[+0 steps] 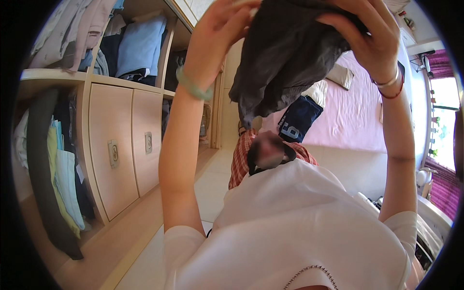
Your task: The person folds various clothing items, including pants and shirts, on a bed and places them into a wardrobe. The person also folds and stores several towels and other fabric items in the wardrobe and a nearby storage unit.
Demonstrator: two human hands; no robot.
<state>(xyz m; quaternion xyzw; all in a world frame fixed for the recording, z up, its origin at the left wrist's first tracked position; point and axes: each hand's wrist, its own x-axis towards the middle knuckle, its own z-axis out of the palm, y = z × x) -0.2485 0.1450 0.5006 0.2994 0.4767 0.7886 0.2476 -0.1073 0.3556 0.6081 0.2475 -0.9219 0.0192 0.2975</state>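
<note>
A dark grey garment (290, 58) hangs in loose folds, raised in front of me; its upper edge runs out of the picture, so its exact kind cannot be made out. My left hand (224, 29) has its fingers closed at the garment's upper left edge, partly cut off by the frame. On the other side my right hand (369, 41) grips the cloth, thumb stretched along its front. Below and behind the garment, a folded navy piece of clothing (302, 118) with white print lies at the edge of the pink-sheeted bed (350, 123).
To my left stands a wooden wardrobe (110, 183) with folded clothes (140, 46) on its shelves and long clothes (43, 159) hanging below. A beige folded cloth (340, 76) lies on the bed. Purple curtains (442, 186) frame a window at the right, near a white fan (425, 177).
</note>
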